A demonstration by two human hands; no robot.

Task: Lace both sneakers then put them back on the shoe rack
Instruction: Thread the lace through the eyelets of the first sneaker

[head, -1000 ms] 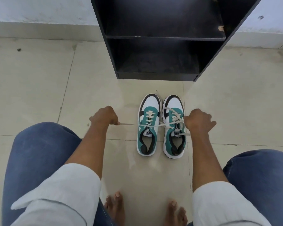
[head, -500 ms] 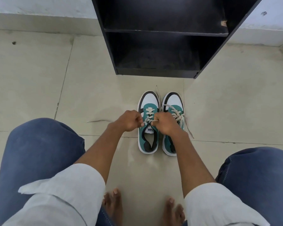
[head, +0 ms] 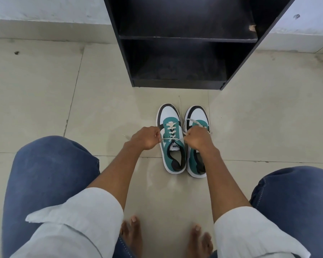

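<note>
Two teal, white and black sneakers stand side by side on the tiled floor, toes toward the rack. The left sneaker [head: 172, 138] has its cream lace [head: 171, 130] crossed up the eyelets. My left hand [head: 145, 138] grips one lace end beside it. My right hand [head: 197, 138] grips the other end and rests over the right sneaker [head: 196, 116], hiding its middle; a lace loop arches above that fist. The lace runs taut between both fists across the tongue. The black shoe rack [head: 185, 43] stands just beyond, its shelves bare.
My knees in blue jeans [head: 50, 175] flank the shoes on both sides and my bare feet [head: 131, 233] sit below them. A white wall base [head: 45, 13] runs behind the rack. Beige floor tiles [head: 35, 99] spread left and right.
One second ago my hands were spread wide, pulling the lace out sideways. They came together over the left sneaker's tongue, then parted slightly, still holding the lace ends.
</note>
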